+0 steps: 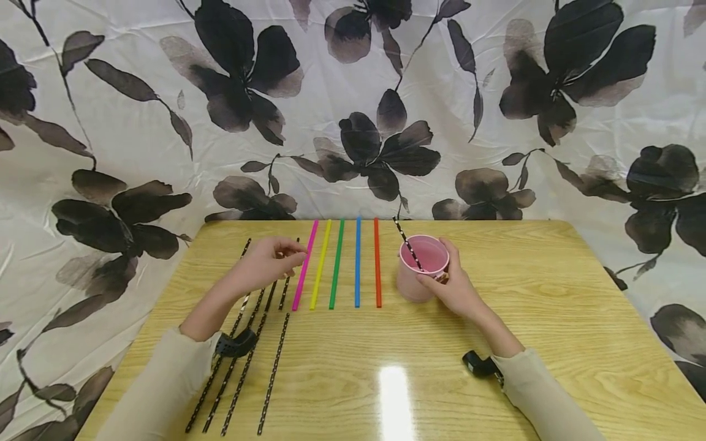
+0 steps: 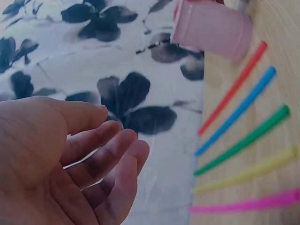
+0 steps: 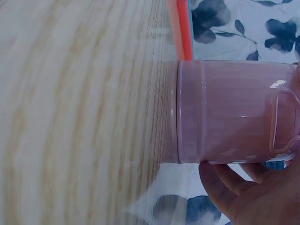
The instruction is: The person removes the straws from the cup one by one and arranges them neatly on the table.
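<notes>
My right hand (image 1: 455, 288) grips pink cup (image 1: 421, 267) w/ one straw (image 1: 409, 245) inside; left hand (image 1: 268, 262) loose, empty, over black straws (image 1: 242, 361). Straws prob. light, bendy: pinch mid-shaft.

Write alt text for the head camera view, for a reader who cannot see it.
A person's right hand holds a pink cup containing one black patterned straw, on a wooden table. The left hand hovers empty over more black straws, beside five coloured straws laid in a row.

A glossy wooden table (image 1: 579, 318) stands against white cloth (image 1: 165, 122) printed with dark flowers.
</notes>
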A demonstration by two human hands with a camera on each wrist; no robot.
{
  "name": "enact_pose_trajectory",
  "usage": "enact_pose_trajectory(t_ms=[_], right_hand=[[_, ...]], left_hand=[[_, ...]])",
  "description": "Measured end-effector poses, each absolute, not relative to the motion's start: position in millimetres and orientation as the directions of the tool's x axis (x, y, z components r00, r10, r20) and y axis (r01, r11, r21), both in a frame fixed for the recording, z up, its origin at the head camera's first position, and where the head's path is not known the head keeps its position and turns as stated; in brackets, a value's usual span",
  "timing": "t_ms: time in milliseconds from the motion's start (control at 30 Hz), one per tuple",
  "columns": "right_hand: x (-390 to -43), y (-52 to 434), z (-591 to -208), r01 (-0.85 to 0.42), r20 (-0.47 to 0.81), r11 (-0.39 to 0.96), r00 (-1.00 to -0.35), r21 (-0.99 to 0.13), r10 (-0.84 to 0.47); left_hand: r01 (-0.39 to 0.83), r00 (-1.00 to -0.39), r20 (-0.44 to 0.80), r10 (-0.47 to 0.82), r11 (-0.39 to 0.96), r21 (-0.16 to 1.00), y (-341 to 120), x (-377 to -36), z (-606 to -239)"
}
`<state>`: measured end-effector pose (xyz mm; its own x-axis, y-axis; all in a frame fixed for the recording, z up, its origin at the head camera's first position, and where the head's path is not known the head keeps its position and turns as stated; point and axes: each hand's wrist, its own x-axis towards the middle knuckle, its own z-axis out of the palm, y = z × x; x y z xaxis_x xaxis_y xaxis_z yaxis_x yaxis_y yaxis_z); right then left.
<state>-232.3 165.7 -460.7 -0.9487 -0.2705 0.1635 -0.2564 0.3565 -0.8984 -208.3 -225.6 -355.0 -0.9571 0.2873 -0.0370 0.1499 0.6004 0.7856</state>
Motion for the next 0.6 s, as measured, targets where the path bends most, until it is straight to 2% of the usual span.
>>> enact_pose_trajectory(t_ms=[300,600], right_hand=[[-233.1,166.7,-458.9,-0.247,0.159,0.339,-0.950,-0.908,-0.267],[-234.8,165.7,-461.6,-0.257,0.167,0.340,-0.948,-0.905,-0.271]], left_hand=[[0.192,-0.938,-0.003,0.347,0.524,0.830,-170.7,-240.9,-350.3],[0.184,-0.946,0.052,0.321,0.397,0.899,-119.8,-261.7,-385.1]])
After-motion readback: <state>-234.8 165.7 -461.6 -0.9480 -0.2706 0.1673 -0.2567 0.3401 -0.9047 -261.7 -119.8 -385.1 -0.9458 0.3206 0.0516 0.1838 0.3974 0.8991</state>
